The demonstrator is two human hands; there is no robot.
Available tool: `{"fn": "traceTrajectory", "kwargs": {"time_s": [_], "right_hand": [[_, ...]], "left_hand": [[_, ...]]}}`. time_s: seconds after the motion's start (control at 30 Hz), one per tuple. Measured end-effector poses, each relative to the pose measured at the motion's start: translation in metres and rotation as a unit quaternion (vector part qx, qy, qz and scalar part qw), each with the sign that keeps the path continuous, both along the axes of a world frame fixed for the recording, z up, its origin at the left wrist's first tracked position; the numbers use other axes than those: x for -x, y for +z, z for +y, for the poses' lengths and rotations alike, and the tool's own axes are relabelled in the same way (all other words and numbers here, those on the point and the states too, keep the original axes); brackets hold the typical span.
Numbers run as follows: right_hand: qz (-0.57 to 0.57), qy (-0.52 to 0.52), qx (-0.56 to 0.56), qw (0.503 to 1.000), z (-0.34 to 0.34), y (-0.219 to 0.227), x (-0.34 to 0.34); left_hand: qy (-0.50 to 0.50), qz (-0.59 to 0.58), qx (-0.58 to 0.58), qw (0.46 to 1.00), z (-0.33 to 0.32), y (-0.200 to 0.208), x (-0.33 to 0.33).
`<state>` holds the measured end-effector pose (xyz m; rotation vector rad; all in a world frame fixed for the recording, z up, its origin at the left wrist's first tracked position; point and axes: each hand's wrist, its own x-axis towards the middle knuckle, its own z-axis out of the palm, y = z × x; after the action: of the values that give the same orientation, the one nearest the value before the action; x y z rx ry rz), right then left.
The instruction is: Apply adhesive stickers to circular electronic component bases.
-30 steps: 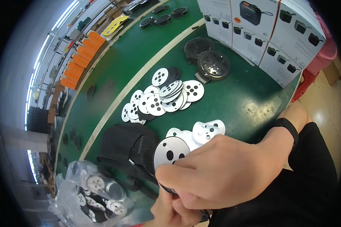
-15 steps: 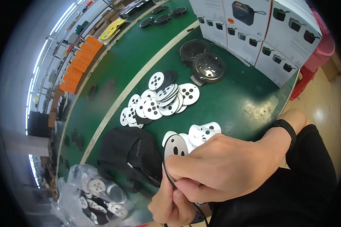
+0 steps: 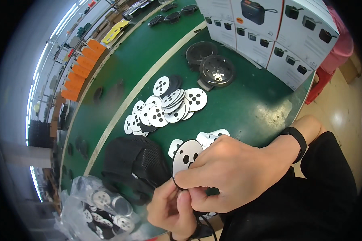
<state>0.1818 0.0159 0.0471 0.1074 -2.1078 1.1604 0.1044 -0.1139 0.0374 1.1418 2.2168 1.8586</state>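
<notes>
A round white disc [image 3: 191, 148] with black holes and a black edge is tilted up between my hands, near the front of the green table. My right hand [image 3: 237, 172] grips its lower right side, fingers bent over the face and covering part of it. Below, the fingertips of my left hand [image 3: 171, 211] pinch the bottom edge, close against the right fingertips. Just behind my right hand lie several loose white pieces with black holes [image 3: 213, 136], partly hidden. Farther back is a heap of similar discs [image 3: 157, 115], some dark side up.
Left of my hands sits a black mesh-fabric pouch [image 3: 128, 160], beside a clear plastic bag [image 3: 82, 188] of discs. Two dark round plastic cases [image 3: 217, 70] lie farther back. Printed white boxes [image 3: 265, 32] stand at the back right, near a red stool [image 3: 321, 80].
The disc has turned so that more of its white face shows. My left hand has shifted slightly left, and both hands still hold the disc. The whole view has moved a little.
</notes>
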Motion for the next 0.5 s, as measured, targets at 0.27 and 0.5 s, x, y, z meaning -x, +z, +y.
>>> {"fn": "traceTrajectory", "kwargs": {"time_s": [0.27,0.5], "right_hand": [[-0.023,-0.008,-0.014,1.000,0.004,-0.008,0.001],[-0.104,0.071,0.015,0.992,0.023,-0.014,-0.001]], "left_hand": [[-0.110,-0.067,0.013,0.992,0.010,0.009,0.010],[-0.150,-0.210,0.049,0.965,0.015,0.005,0.026]]}}
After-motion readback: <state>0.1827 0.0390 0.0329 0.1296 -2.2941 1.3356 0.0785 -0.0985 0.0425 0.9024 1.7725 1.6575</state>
